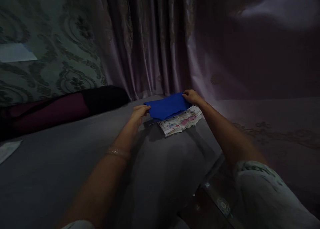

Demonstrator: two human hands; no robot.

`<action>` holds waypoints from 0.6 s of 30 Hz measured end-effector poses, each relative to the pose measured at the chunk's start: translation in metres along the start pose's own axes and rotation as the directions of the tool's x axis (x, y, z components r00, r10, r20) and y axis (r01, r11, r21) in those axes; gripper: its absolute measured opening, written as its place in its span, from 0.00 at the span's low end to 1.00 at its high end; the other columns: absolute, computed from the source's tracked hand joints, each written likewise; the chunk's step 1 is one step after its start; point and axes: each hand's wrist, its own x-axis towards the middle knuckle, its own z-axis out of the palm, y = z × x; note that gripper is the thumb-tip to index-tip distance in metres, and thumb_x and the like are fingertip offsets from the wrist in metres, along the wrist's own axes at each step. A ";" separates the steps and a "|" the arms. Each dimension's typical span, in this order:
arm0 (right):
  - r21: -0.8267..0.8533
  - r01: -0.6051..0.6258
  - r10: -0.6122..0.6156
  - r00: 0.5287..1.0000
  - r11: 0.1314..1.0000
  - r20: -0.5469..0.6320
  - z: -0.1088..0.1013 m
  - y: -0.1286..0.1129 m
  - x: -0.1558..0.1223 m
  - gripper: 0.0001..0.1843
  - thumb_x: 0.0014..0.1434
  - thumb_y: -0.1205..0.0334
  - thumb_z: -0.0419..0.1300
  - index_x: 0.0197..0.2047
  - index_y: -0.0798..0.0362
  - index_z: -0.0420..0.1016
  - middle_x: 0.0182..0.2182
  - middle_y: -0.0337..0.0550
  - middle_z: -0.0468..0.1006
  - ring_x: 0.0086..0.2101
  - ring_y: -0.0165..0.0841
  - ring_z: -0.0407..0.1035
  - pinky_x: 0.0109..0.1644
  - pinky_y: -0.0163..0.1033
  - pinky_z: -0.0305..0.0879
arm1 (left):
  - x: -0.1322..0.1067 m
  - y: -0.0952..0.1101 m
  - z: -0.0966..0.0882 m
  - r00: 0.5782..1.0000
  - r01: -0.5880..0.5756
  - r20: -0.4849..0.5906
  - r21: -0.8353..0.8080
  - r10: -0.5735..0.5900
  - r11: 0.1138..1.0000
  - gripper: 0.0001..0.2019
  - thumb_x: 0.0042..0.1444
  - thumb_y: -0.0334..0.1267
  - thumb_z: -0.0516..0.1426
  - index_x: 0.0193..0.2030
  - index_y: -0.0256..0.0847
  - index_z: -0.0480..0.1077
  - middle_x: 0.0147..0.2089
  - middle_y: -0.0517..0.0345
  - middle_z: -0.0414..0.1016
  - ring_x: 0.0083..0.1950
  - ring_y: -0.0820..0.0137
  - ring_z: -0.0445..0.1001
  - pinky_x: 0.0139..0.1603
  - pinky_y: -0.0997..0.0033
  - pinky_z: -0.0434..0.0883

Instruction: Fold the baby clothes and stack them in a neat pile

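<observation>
A folded piece of blue cloth (168, 106) is stretched between my two hands. My left hand (140, 113) pinches its left edge, and my right hand (192, 97) pinches the upper right corner. Under and just in front of the cloth lies a stack of white printed fabric (181, 122) with pink and coloured figures and uneven edges. The blue cloth covers the back of this stack. Whether the cloth rests on the stack or hangs slightly above it, I cannot tell.
A grey surface (75, 162) carries the stack. Along the wall at the left lies a long maroon and black bundle (67, 107). White paper or cloth (8, 149) sits at the far left. Purple curtains (155, 49) hang behind. A dark object with a metallic strip (220, 202) is at lower right.
</observation>
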 end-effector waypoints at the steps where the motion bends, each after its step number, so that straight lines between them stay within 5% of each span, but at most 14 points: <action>1: -0.024 0.002 -0.002 1.000 1.000 -0.007 0.000 0.011 0.002 0.16 0.64 0.62 0.53 0.49 0.58 0.77 0.41 0.48 0.80 0.40 0.34 0.72 0.43 0.33 0.64 | -0.001 -0.001 0.012 1.000 0.016 -0.008 -0.019 -0.016 1.000 0.07 0.45 0.35 0.63 0.21 0.38 0.71 0.21 0.60 0.70 0.24 0.75 0.65 0.27 0.74 0.60; 10: -0.137 0.003 -0.002 1.000 0.991 0.003 0.009 0.070 0.016 0.18 0.66 0.64 0.51 0.56 0.58 0.74 0.51 0.50 0.78 0.49 0.36 0.71 0.52 0.35 0.63 | 0.002 -0.029 0.072 0.999 0.048 0.026 -0.198 -0.044 0.979 0.09 0.46 0.33 0.63 0.20 0.38 0.69 0.19 0.64 0.66 0.22 0.77 0.63 0.27 0.75 0.61; 18: -0.294 -0.129 0.169 0.979 0.947 0.117 0.046 0.087 -0.007 0.19 0.68 0.60 0.49 0.55 0.57 0.74 0.50 0.57 0.77 0.52 0.41 0.71 0.50 0.38 0.63 | -0.003 -0.060 0.093 0.977 0.214 0.007 -0.027 -0.214 0.976 0.16 0.48 0.34 0.64 0.15 0.39 0.64 0.15 0.62 0.62 0.18 0.76 0.63 0.22 0.75 0.59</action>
